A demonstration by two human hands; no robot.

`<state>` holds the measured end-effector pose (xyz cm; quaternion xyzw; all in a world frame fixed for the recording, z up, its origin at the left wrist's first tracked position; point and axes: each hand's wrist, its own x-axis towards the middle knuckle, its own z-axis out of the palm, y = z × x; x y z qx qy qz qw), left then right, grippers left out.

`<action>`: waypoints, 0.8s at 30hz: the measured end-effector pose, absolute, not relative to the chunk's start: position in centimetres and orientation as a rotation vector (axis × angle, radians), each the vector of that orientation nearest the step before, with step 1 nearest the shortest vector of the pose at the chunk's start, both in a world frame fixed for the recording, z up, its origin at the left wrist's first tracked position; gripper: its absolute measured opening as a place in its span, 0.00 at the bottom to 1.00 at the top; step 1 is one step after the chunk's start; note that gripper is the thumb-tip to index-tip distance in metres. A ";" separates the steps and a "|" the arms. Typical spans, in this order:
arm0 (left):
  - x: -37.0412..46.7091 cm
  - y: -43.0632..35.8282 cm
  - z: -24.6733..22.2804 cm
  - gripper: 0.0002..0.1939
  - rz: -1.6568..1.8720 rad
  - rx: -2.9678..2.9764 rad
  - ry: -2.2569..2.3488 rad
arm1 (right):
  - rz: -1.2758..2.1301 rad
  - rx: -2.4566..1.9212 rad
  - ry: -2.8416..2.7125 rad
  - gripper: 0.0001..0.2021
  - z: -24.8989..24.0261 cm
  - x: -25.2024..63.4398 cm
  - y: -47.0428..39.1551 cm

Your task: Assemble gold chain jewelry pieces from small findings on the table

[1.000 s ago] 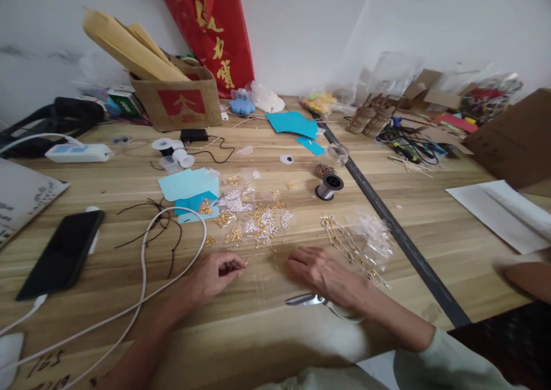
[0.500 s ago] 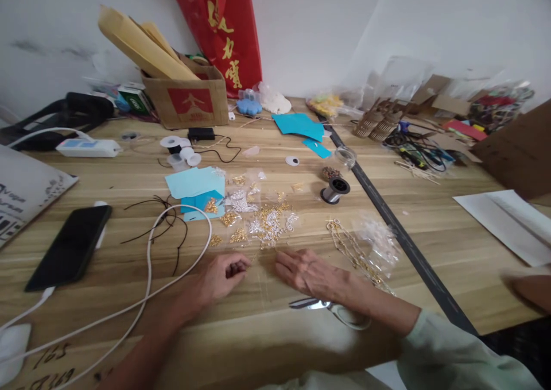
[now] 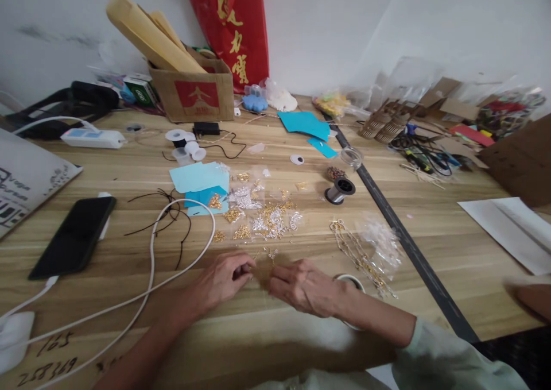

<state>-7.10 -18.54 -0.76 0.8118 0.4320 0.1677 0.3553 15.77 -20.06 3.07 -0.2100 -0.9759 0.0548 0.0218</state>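
Note:
My left hand [image 3: 231,272] is closed in a pinch low in the middle of the head view, its fingertips by a fine gold-coloured strand too thin to make out well. Facing it, my right hand [image 3: 303,286] has its fingers pressed together, and what they hold is hidden. Between and just beyond both hands lie a few small rings or beads [image 3: 272,254]. Farther off is a loose heap of gold and silver findings [image 3: 275,220] with small clear bags around it. Under my right forearm show the pale handles of scissors [image 3: 353,282]; their blades are hidden.
A beaded chain [image 3: 350,246] and plastic bags [image 3: 381,243] lie to the right, below a wire spool [image 3: 340,190]. On the left are a white cable [image 3: 151,252], a phone [image 3: 73,238] and blue paper sheets [image 3: 200,182]. Another person's hand [image 3: 531,301] rests at the right edge.
My right hand has shifted slightly lower and now covers the scissors' blades; an upper handle loop has come into sight. A few small pieces now lie apart from the heap, near my fingers.

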 end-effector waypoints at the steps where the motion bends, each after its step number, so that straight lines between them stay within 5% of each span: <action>1: -7.1 -18.6 -0.7 0.08 0.436 2.100 1.115 | 0.198 -0.720 -2.987 0.08 3.2 15.8 -19.7; 14: -7.5 -18.4 -0.8 0.09 0.408 2.027 1.103 | 0.614 -0.903 -2.837 0.04 3.0 15.4 -18.8; 24: -9.0 -18.6 1.5 0.05 0.203 2.083 1.110 | 0.538 -1.310 -2.854 0.06 3.3 16.2 -16.6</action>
